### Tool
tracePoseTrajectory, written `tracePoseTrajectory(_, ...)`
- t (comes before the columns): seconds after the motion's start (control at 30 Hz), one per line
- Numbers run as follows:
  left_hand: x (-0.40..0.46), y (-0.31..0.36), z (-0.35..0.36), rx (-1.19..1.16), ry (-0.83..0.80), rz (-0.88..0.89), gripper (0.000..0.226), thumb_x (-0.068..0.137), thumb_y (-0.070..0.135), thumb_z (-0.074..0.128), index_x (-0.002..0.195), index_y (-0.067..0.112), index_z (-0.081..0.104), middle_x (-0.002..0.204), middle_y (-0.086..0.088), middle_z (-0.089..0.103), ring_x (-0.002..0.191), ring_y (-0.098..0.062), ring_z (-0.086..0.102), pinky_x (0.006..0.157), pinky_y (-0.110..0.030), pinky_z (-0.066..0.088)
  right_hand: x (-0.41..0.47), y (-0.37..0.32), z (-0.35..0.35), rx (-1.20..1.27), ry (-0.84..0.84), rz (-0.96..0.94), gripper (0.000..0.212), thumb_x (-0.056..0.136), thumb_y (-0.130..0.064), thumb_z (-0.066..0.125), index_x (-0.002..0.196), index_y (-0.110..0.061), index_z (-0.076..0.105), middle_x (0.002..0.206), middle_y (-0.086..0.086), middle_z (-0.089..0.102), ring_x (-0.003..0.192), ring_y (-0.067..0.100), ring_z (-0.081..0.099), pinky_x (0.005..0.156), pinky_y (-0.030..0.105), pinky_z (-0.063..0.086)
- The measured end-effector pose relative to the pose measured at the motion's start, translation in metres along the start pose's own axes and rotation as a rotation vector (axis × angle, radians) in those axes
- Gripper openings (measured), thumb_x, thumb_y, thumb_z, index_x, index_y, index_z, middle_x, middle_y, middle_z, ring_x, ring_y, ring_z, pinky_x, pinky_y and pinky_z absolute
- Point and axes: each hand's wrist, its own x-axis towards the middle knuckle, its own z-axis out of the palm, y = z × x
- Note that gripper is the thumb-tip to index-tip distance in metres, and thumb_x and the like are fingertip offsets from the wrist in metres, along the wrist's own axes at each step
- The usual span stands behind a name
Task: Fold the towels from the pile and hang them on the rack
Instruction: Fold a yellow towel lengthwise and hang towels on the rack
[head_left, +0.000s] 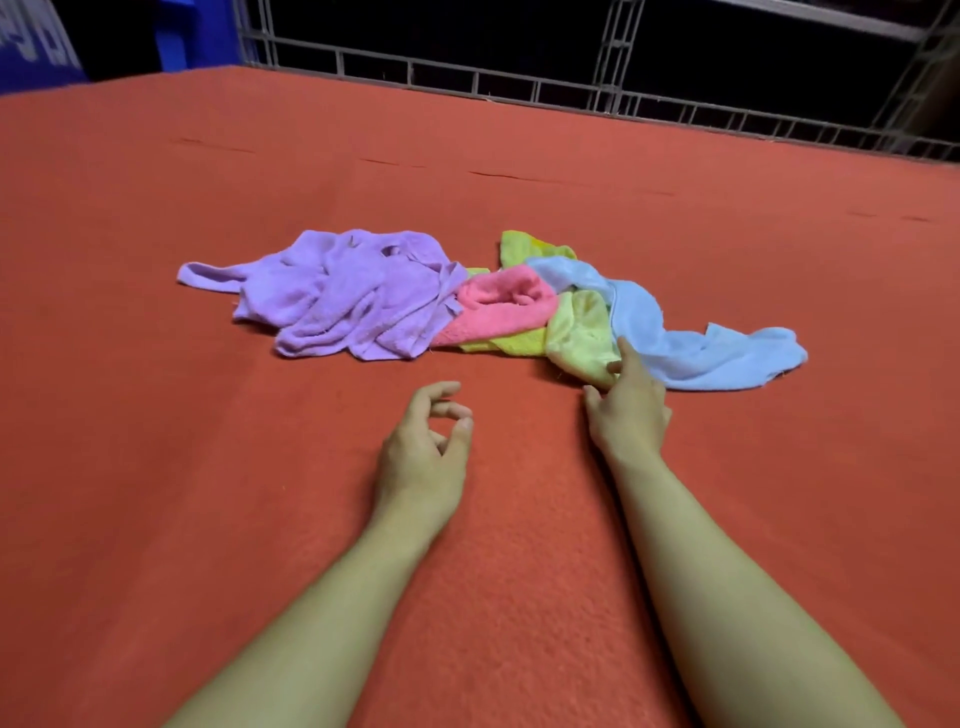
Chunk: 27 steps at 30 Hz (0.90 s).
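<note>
Fingers of my right hand (628, 410) are touching the limp yellow terry towel (579, 332); left hand (423, 457) is hovering loosely curled, holding nothing; I'm pinching a corner next.

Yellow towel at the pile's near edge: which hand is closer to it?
Right. The right hand touches the yellow towel at its near edge; the left hand hovers loosely curled over the red surface, short of the pile.

Both hands (423, 447) (628, 410) forward, fingers (441, 389) loose

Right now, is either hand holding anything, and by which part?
Nothing is clearly held. The right hand touches the near edge of the yellow-green towel with straight fingers. The left hand is loosely curled, holding nothing.
</note>
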Motion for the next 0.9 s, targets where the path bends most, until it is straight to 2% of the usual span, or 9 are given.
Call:
tracePoseTrajectory(0.17, 0.002, 0.000, 0.001, -0.004, -0.003, -0.014, 0.034, 0.089, 0.012, 0.064, 0.110, 0.037, 0.055, 0.088, 0.021, 0.063, 0.051, -0.003, 0.047, 0.065, -0.029, 0.047, 0.008, 0.003, 0.005, 0.018, 0.011, 0.029, 0.066, 0.088, -0.020, 0.057, 0.147, -0.035, 0.032, 0.121, -0.003, 0.066, 0.117, 0.027, 0.056, 0.096, 0.044, 0.037)
tracePoseTrajectory(0.3, 0.001, 0.001, 0.001, -0.003, -0.019, -0.010, 0.032, 0.090, 0.014, 0.063, 0.109, 0.039, 0.054, 0.086, 0.023, 0.062, 0.053, -0.002, 0.048, 0.069, -0.029, 0.048, 0.008, -0.002, 0.000, 0.078, 0.024, 0.024, 0.068, 0.087, -0.017, 0.062, 0.148, -0.027, 0.035, 0.110, 0.001, 0.071, 0.111, 0.029, 0.061, 0.094, 0.039, 0.044)
tracePoseTrajectory(0.43, 0.003, 0.003, 0.001, -0.019, 0.012, -0.029, 0.029, 0.091, 0.019, 0.063, 0.107, 0.040, 0.054, 0.086, 0.025, 0.062, 0.056, -0.001, 0.050, 0.072, -0.030, 0.049, -0.022, -0.021, -0.009, 0.140, -0.045, -0.008, 0.068, 0.085, -0.018, 0.067, 0.146, -0.024, 0.037, 0.096, -0.006, 0.063, 0.103, 0.024, 0.062, 0.081, 0.030, 0.041)
tracePoseTrajectory(0.53, 0.001, 0.007, 0.000, -0.031, 0.008, -0.028, 0.028, 0.091, 0.021, 0.062, 0.108, 0.041, 0.053, 0.088, 0.023, 0.061, 0.062, -0.009, 0.055, 0.075, -0.034, 0.052, -0.064, -0.037, -0.021, 0.207, -0.144, -0.011, 0.071, 0.084, -0.021, 0.069, 0.147, -0.026, 0.036, 0.091, -0.010, 0.063, 0.089, 0.015, 0.061, 0.078, 0.026, 0.040)
tracePoseTrajectory(0.6, 0.000, 0.010, -0.003, -0.049, -0.021, -0.035, 0.025, 0.091, 0.025, 0.061, 0.110, 0.039, 0.054, 0.092, 0.021, 0.063, 0.069, -0.014, 0.060, 0.079, -0.038, 0.053, -0.100, -0.039, -0.028, 0.274, -0.200, -0.017, 0.075, 0.081, -0.022, 0.073, 0.146, -0.028, 0.036, 0.086, -0.012, 0.066, 0.081, 0.012, 0.064, 0.080, 0.030, 0.047)
tracePoseTrajectory(0.67, -0.004, 0.017, -0.008, -0.078, -0.077, -0.058, 0.027, 0.087, 0.036, 0.058, 0.114, 0.035, 0.056, 0.098, 0.014, 0.068, 0.080, -0.018, 0.064, 0.084, -0.039, 0.053, -0.135, -0.038, -0.035, 0.350, -0.251, -0.020, 0.079, 0.077, -0.021, 0.076, 0.144, -0.033, 0.035, 0.081, -0.009, 0.069, 0.073, 0.015, 0.068, 0.080, 0.041, 0.055)
tracePoseTrajectory(0.77, -0.014, 0.025, -0.016, -0.093, -0.190, -0.102, 0.036, 0.083, 0.049, 0.056, 0.114, 0.030, 0.056, 0.102, 0.002, 0.072, 0.094, -0.018, 0.065, 0.090, -0.034, 0.050, -0.175, -0.043, -0.046, 0.461, -0.324, -0.005, 0.084, 0.072, -0.027, 0.076, 0.142, -0.042, 0.031, 0.082, -0.008, 0.071, 0.067, 0.021, 0.069, 0.075, 0.050, 0.056)
tracePoseTrajectory(0.83, -0.027, 0.027, -0.027, -0.031, -0.274, -0.137, 0.036, 0.088, 0.046, 0.064, 0.117, 0.025, 0.058, 0.101, 0.004, 0.069, 0.100, -0.016, 0.064, 0.090, -0.030, 0.048, -0.201, -0.050, -0.058, 0.565, -0.374, 0.008, 0.085, 0.065, -0.034, 0.074, 0.139, -0.044, 0.033, 0.082, -0.004, 0.072, 0.065, 0.024, 0.069, 0.074, 0.052, 0.056)
tracePoseTrajectory(0.9, -0.042, 0.029, -0.044, 0.067, -0.344, -0.156, 0.041, 0.088, 0.046, 0.067, 0.122, 0.024, 0.058, 0.095, 0.010, 0.065, 0.100, -0.014, 0.063, 0.090, -0.030, 0.047, -0.225, -0.055, -0.069, 0.625, -0.453, -0.038, 0.078, 0.068, -0.028, 0.075, 0.134, -0.045, 0.037, 0.080, -0.001, 0.071, 0.063, 0.021, 0.067, 0.073, 0.049, 0.057)
